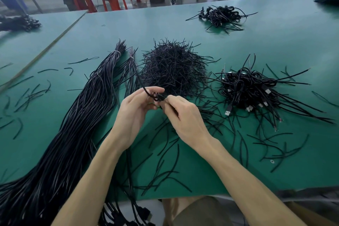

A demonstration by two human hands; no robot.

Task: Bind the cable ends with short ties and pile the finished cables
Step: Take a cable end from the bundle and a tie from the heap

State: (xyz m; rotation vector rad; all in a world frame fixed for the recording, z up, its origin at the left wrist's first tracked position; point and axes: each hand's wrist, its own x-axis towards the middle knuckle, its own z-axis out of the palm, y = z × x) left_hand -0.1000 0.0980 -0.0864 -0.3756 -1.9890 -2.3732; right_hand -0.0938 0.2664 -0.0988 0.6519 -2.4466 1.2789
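Across nearly all of my feed stretches the green table [275,46]. Along the left of the frame, from the lower left corner up toward the middle, lies the long cable bundle [73,134], black and bound round near its top end. At upper centre sits the heap of short ties [170,68], a bristling black mound just right of the bundle's top. Right of that heap, at mid-right, is the pile of finished cables [245,88], looped and tangled, with pale plugs showing along its lower edge. A smaller far pile [220,16] lies well apart from it in the upper right. Both forearms come up from the bottom edge and meet just below the heap. I see the left hand [134,113] with its fingers curled round a small coil of the single cable [156,96]. The right hand [183,115] pinches that same coil from the right with its fingertips. Whether a tie sits under those fingers I cannot tell. From the coil the cable runs up and left toward the bundle's top. Loose ties [48,69] lie scattered on the table on both sides of the hands and below them. One USB plug [228,112] sticks out at the finished pile's lower left.
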